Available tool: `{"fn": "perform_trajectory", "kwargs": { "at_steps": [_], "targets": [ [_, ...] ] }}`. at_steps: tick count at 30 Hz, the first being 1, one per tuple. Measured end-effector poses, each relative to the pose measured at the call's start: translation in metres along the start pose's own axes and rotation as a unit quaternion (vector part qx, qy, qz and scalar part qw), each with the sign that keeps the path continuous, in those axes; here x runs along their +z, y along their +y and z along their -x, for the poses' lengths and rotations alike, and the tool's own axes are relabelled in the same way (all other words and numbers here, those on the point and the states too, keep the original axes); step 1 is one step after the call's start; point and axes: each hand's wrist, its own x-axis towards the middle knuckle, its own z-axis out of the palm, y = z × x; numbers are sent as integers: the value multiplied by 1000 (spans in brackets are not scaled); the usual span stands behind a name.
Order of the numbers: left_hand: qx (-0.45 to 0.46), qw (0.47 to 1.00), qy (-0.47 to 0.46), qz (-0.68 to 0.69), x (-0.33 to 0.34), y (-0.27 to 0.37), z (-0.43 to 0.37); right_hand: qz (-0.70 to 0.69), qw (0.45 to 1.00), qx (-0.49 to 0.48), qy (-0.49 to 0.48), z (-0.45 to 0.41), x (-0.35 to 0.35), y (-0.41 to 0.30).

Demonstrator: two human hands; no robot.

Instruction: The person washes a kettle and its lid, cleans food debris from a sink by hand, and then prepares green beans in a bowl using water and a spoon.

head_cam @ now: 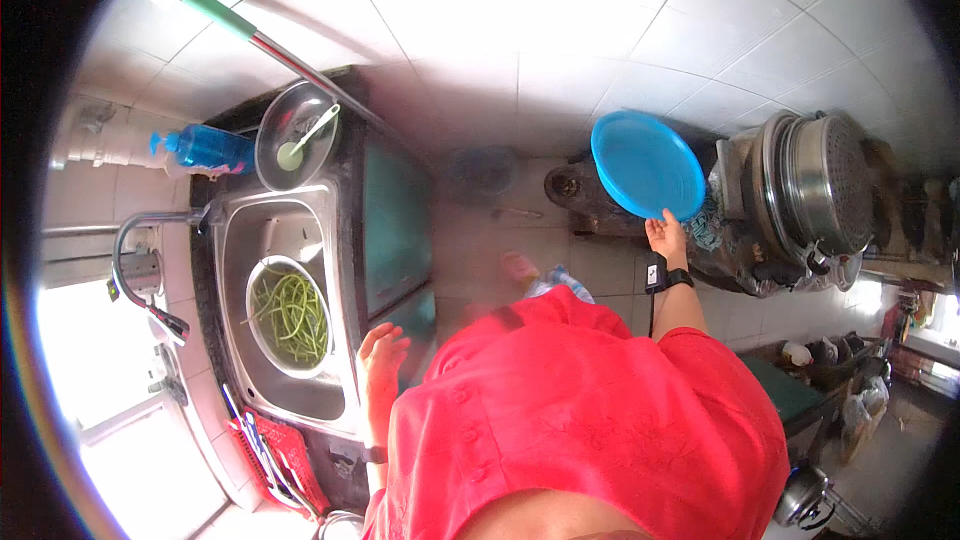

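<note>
A blue plastic basin [646, 163] hangs tilted at the right, gripped by its near rim in my right hand [666, 237]. Its inside faces me and nothing shows in it. My left hand [381, 354] holds nothing, fingers apart, beside the right edge of the stainless steel sink [300, 405]. Inside the sink sits a white-rimmed bowl [256, 345] full of long green beans [296, 315]. A curved faucet [124, 244] stands along the sink's left side.
A clear bowl [281, 109] with a pale green ladle [319, 124] stands behind the sink, near a blue pump bottle [210, 148]. A green-handled pole [217, 11] leans there. Steel steamer pots [825, 184] stand at right. A red rack [300, 450] holds utensils at lower left.
</note>
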Motion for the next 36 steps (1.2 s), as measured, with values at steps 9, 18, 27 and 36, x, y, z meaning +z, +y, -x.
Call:
{"fn": "perform_trajectory", "kwargs": {
  "at_steps": [9, 18, 27, 36],
  "targets": [
    [-18, 997, 71, 17, 15, 14, 41, 327, 929, 135, -110, -30, -43, 5],
    [8, 979, 157, 130, -24, -35, 79, 893, 372, -46, -249, 1, 115, 69],
    [66, 932, 256, 247, -86, -38, 113, 549, 381, -412, -620, 243, 373, 227],
    [87, 909, 242, 329, -146, -52, 106, 734, 74, -586, -335, 246, 519, 312]
  ]
}}
